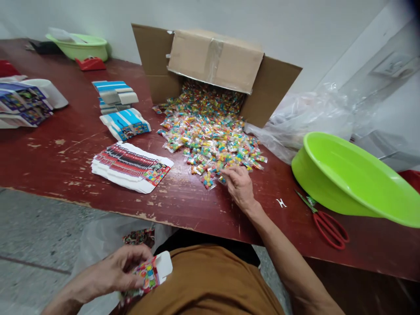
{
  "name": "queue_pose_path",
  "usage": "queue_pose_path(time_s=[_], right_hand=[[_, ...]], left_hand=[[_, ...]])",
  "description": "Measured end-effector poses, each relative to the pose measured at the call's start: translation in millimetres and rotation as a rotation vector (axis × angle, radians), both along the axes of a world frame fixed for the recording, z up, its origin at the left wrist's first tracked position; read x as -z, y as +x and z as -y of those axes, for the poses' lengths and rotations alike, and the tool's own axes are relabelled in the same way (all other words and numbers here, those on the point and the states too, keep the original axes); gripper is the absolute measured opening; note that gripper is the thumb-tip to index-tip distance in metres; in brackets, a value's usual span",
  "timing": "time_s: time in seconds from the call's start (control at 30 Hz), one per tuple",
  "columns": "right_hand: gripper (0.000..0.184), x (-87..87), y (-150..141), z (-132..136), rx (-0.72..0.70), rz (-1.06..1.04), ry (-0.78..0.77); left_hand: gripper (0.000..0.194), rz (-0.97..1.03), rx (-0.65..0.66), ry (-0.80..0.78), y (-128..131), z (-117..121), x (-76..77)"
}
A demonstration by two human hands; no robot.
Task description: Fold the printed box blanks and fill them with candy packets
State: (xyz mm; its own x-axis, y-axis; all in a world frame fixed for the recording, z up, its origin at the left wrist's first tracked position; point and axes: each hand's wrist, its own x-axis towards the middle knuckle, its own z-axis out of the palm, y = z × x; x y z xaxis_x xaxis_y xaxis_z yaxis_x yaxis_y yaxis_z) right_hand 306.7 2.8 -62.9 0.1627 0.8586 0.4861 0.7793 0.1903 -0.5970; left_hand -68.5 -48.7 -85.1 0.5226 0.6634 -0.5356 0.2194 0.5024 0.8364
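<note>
Red-printed carton (150, 276) — white flap (164, 264) open

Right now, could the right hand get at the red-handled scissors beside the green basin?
Probably yes: only a small white scrap lies between the right hand and the scissors, and nothing covers the handle end. The blades sit close to the green basin, so that end looks easier to take.

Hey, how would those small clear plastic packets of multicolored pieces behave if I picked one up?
The small clear plastic packets of multicolored pieces would probably feel floppy, since they look thin-walled and crinkled. Each is likely light, being smaller than the bare right hand. They may be slippery, given their shiny surfaces, so neighboring ones could slide.
</note>
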Motion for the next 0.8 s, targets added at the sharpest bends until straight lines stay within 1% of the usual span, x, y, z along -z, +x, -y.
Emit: queue_pose_path(time_s=[0.03, 0.07, 0.13, 0.17, 0.23, 0.3, 0.33, 0.4, 0.47, 0.53, 0.57, 0.63, 0.7, 0.73, 0.77, 0.8], right_hand=[[0.016, -5.4, -4.9, 1.7, -0.004, -0.179, 0.004], [0.015, -11.4, -11.4, 4.3, -0.023, -0.369, -0.028], [0.021, -22.9, -28.1, 10.9, -0.096, -0.726, -0.182], [0.024, -27.6, -37.6, 14.2, -0.15, -0.859, -0.278], [0.027, -33.6, -56.7, 19.7, -0.252, -0.992, -0.412], [0.026, -35.4, -72.9, 23.1, -0.331, -1.003, -0.463], [0.025, -35.4, -79.2, 24.1, -0.371, -0.973, -0.472], [0.02, -34.9, -88.3, 25.8, -0.452, -0.839, -0.467], [0.013, -35.7, -93.2, 27.9, -0.544, -0.649, -0.433], [0.01, -38.4, -94.8, 30.3, -0.642, -0.496, -0.379], [0.012, -40.3, -94.5, 31.5, -0.672, -0.471, -0.352], [0.017, -43.5, -92.3, 33.2, -0.655, -0.526, -0.308], [0.02, -44.1, -89.8, 33.7, -0.56, -0.691, -0.329], [0.023, -42.9, -89.3, 33.6, -0.529, -0.785, -0.382], [0.032, -40.5, -89.8, 33.3, -0.532, -0.867, -0.464], [0.042, -37.3, -91.1, 33.1, -0.567, -0.933, -0.563]], left_hand=[[0.034, 0.002, 0.032, -0.01, -3.4, -0.6, -0.9], [0.035, 0.011, 0.038, -0.022, -3.7, -1.2, -3.3], [0.037, 0.035, -0.001, -0.053, 4.7, -2.2, -12.5], [0.038, 0.049, -0.03, -0.075, 12.6, -2.7, -18.7], [0.036, 0.102, -0.08, -0.057, 32.8, -3.1, -31.5], [0.035, 0.18, -0.078, -0.024, 53.3, -2.4, -41.8], [0.033, 0.21, -0.061, -0.001, 62.2, -1.8, -45.1], [0.03, 0.239, -0.048, 0.045, 75.6, -0.5, -48.3], [0.031, 0.252, -0.062, 0.074, 83.9, 0.0, -48.3], [0.036, 0.288, -0.111, 0.088, 88.7, -0.9, -48.1], [0.038, 0.314, -0.146, 0.086, 90.2, -1.9, -48.6], [0.038, 0.36, -0.228, 0.046, 92.3, -4.4, -50.8], [0.043, 0.371, -0.291, -0.022, 93.8, -6.3, -53.5], [0.046, 0.367, -0.313, -0.047, 94.5, -6.7, -54.3], [0.048, 0.365, -0.325, -0.056, 95.3, -6.6, -54.5], [0.047, 0.366, -0.328, -0.048, 96.2, -6.2, -53.9]])
